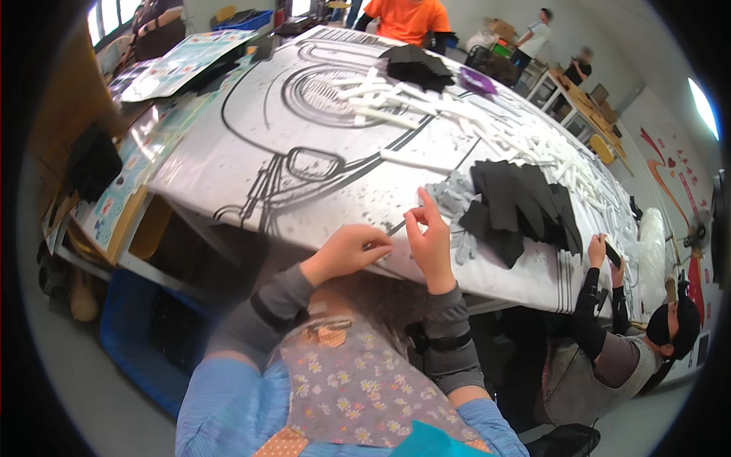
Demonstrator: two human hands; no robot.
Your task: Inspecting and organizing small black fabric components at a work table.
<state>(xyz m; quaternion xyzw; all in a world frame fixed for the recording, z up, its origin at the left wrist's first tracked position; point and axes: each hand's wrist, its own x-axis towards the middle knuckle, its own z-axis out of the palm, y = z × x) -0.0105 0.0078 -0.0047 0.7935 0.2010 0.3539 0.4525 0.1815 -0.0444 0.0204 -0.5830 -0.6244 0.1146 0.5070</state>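
Observation:
Over the table's near edge, my left hand (346, 251) has its fingers curled in toward the thumb, and anything between them is too small or hidden to make out. Close to its right, my right hand (432, 247) is raised with the index finger stretched up and apart from the bent ones; nothing shows in it. Just beyond the right hand lie small grey scraps (451, 199), soft-looking and piled loosely. Beside them rests a fanned heap of flat black pieces (521, 206). Both hands are above the white table cover (251, 179) printed with black line drawings.
Many white strips (495, 126) spread over the right half of the table. Farther back are another black stack (417, 68) and a purple item (477, 81). A co-worker (609, 358) at the right handles a dark piece; a person in orange (411, 21) stands opposite. A blue bin (141, 335) is lower left.

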